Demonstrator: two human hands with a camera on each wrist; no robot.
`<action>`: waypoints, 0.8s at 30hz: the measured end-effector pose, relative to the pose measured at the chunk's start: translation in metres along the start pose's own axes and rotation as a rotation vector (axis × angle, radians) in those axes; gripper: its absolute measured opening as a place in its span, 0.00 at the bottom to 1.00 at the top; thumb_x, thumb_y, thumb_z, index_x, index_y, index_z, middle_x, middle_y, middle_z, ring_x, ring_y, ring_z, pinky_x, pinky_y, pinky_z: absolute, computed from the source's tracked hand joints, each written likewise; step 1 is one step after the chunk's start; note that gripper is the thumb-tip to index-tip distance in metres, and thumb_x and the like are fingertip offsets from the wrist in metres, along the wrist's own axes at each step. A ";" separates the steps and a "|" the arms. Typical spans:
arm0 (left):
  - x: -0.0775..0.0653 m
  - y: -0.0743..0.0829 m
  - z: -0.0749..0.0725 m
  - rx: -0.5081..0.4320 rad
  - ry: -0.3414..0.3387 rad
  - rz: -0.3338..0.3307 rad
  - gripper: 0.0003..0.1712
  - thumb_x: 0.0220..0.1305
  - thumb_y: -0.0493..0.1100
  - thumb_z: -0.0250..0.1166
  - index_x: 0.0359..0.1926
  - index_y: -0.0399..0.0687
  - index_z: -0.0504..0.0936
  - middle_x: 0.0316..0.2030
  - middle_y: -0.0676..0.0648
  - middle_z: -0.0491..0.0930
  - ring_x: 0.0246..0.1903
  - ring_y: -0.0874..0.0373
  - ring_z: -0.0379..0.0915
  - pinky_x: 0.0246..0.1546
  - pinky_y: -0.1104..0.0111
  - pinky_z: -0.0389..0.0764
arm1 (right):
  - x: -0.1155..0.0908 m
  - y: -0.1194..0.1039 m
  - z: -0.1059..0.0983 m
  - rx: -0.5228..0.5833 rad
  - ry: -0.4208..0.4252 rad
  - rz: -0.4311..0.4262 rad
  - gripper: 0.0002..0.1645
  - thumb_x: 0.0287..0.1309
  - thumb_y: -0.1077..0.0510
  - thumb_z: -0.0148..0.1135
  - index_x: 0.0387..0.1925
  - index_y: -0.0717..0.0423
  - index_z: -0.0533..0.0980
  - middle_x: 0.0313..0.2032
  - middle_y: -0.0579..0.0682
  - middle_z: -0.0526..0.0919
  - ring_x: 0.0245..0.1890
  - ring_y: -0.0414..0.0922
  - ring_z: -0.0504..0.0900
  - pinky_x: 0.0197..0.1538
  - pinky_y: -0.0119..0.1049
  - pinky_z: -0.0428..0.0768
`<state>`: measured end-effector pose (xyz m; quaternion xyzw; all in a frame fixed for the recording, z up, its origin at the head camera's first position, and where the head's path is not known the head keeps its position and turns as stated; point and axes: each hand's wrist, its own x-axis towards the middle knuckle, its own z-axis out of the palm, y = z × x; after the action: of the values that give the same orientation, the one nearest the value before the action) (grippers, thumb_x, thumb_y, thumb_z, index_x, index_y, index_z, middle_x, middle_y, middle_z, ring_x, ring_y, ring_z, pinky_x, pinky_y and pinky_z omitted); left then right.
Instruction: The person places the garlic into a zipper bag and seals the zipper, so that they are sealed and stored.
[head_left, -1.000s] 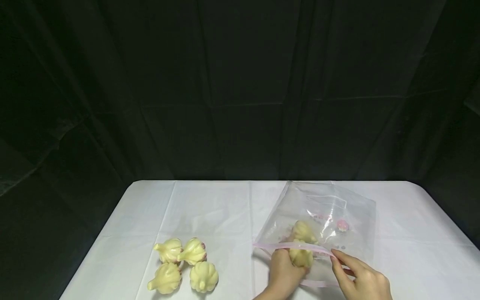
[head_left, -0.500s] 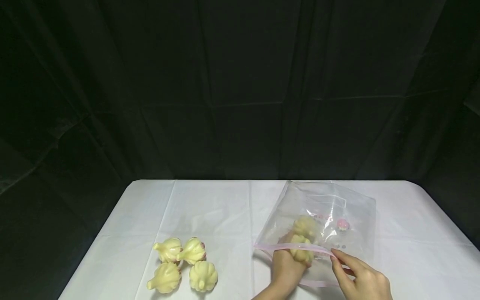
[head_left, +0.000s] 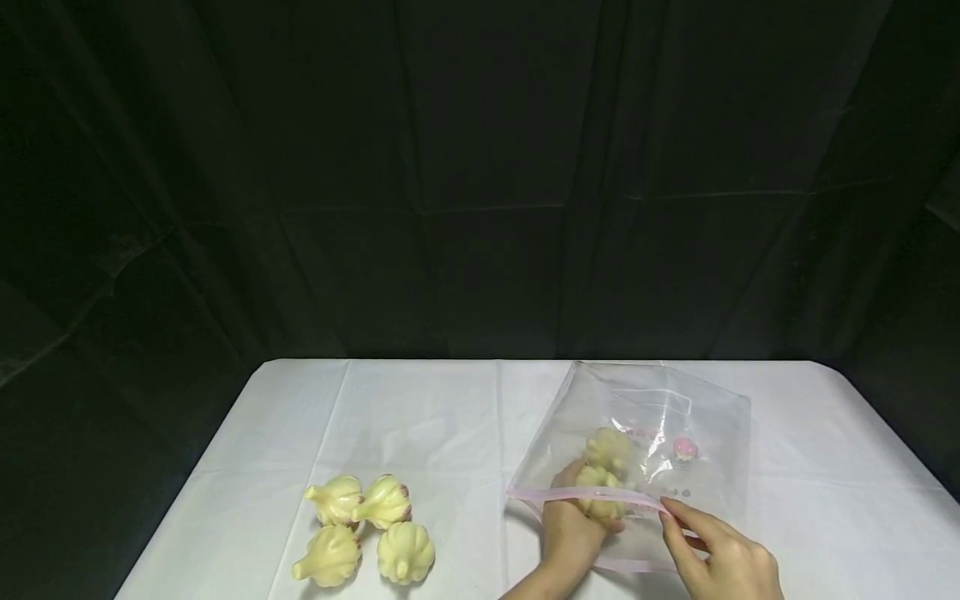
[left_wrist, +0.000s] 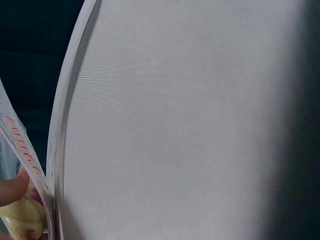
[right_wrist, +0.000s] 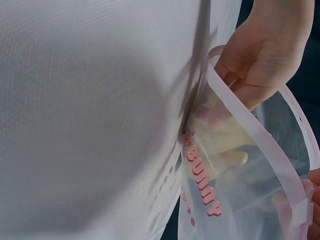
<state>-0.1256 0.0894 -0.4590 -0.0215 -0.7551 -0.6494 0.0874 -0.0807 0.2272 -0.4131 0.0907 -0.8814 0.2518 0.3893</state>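
A clear zip bag (head_left: 712, 417) with a pink rim lies on the white table. My left hand (head_left: 572, 529) reaches through its mouth and holds a cream garlic bulb (head_left: 598, 487) inside, seen through the film. Just beyond it in the bag is a second garlic bulb (head_left: 609, 450). In the left wrist view a thumb (left_wrist: 14, 190) presses against a garlic bulb (left_wrist: 25, 216) with purple streaks. My right hand (head_left: 723, 554) pinches the bag's rim at its right end. The right wrist view shows those fingers (right_wrist: 315, 192) beside the zip slider (right_wrist: 302, 212), the mouth gaping around the left wrist.
Several garlic bulbs sit in a loose group at the table's left front, one of them a bulb (head_left: 405, 552) standing apart at the right. The white cloth (head_left: 420, 417) covers the table, and a black curtain (head_left: 450, 183) hangs behind it.
My left hand has pushed deeper into the bag, and the held garlic bulb has moved from the mouth to inside. The farther bulb has shifted slightly away. The right hand keeps its place.
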 end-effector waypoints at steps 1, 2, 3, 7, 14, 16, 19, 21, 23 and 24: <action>0.000 0.001 0.000 0.002 -0.001 -0.007 0.41 0.32 0.26 0.79 0.54 0.35 0.75 0.45 0.47 0.80 0.44 0.53 0.78 0.47 0.69 0.79 | 0.000 0.000 0.000 0.001 -0.002 0.003 0.10 0.41 0.66 0.68 0.31 0.62 0.86 0.25 0.57 0.86 0.17 0.32 0.81 0.17 0.20 0.73; 0.000 0.001 0.000 0.011 -0.002 -0.011 0.41 0.32 0.26 0.79 0.54 0.34 0.75 0.45 0.46 0.80 0.44 0.53 0.78 0.46 0.69 0.79 | 0.000 0.000 0.000 0.002 -0.004 0.007 0.10 0.41 0.66 0.68 0.31 0.62 0.86 0.25 0.57 0.86 0.17 0.32 0.81 0.17 0.20 0.73; 0.000 0.002 -0.001 0.018 -0.001 -0.014 0.41 0.32 0.26 0.78 0.54 0.34 0.75 0.45 0.46 0.80 0.45 0.52 0.77 0.47 0.69 0.79 | 0.000 -0.001 0.000 0.003 -0.006 0.009 0.10 0.40 0.67 0.68 0.31 0.62 0.86 0.25 0.57 0.86 0.17 0.33 0.81 0.17 0.20 0.73; 0.000 0.004 -0.002 0.035 -0.003 -0.014 0.42 0.31 0.25 0.78 0.54 0.33 0.75 0.46 0.45 0.80 0.44 0.52 0.78 0.46 0.68 0.79 | 0.000 -0.001 0.001 0.004 -0.009 0.021 0.10 0.40 0.67 0.69 0.31 0.61 0.86 0.25 0.57 0.86 0.18 0.29 0.79 0.17 0.20 0.73; -0.001 0.007 -0.006 0.020 -0.052 -0.077 0.45 0.31 0.22 0.77 0.57 0.33 0.73 0.46 0.45 0.80 0.40 0.58 0.77 0.43 0.71 0.80 | 0.001 -0.002 0.002 0.000 -0.012 0.023 0.10 0.38 0.67 0.70 0.30 0.61 0.86 0.25 0.57 0.86 0.17 0.30 0.80 0.17 0.20 0.73; -0.002 0.008 -0.007 0.078 -0.070 -0.058 0.47 0.29 0.23 0.79 0.58 0.34 0.72 0.48 0.45 0.79 0.45 0.54 0.77 0.49 0.67 0.79 | 0.001 -0.002 0.002 -0.002 -0.016 0.024 0.10 0.38 0.67 0.70 0.30 0.61 0.86 0.25 0.57 0.86 0.16 0.32 0.80 0.17 0.19 0.73; -0.003 0.010 -0.009 0.175 -0.104 -0.039 0.48 0.28 0.26 0.80 0.57 0.38 0.72 0.51 0.47 0.77 0.51 0.49 0.75 0.56 0.61 0.75 | 0.001 -0.002 0.002 -0.002 -0.015 0.020 0.10 0.39 0.67 0.70 0.30 0.62 0.86 0.25 0.58 0.86 0.16 0.34 0.81 0.17 0.19 0.73; -0.004 0.012 -0.012 0.248 -0.123 -0.039 0.48 0.27 0.29 0.82 0.56 0.37 0.72 0.52 0.45 0.76 0.53 0.47 0.73 0.59 0.57 0.72 | 0.002 -0.002 0.002 -0.003 -0.008 0.013 0.09 0.40 0.67 0.70 0.30 0.61 0.86 0.25 0.57 0.86 0.16 0.34 0.81 0.18 0.19 0.73; -0.006 0.014 -0.015 0.273 -0.149 -0.085 0.48 0.28 0.30 0.82 0.57 0.34 0.72 0.53 0.42 0.76 0.54 0.45 0.71 0.60 0.55 0.71 | 0.002 -0.002 0.002 -0.002 -0.005 0.014 0.09 0.41 0.66 0.69 0.30 0.61 0.86 0.25 0.57 0.86 0.17 0.32 0.81 0.18 0.20 0.74; -0.008 0.014 -0.018 0.288 -0.164 -0.103 0.48 0.29 0.32 0.82 0.58 0.33 0.71 0.54 0.40 0.75 0.55 0.43 0.71 0.60 0.54 0.70 | 0.002 -0.002 0.002 -0.002 -0.007 0.017 0.09 0.41 0.66 0.69 0.30 0.61 0.86 0.26 0.57 0.86 0.17 0.31 0.80 0.18 0.20 0.74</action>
<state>-0.1138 0.0750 -0.4436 -0.0232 -0.8450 -0.5342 -0.0058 -0.0826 0.2242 -0.4119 0.0835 -0.8838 0.2539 0.3841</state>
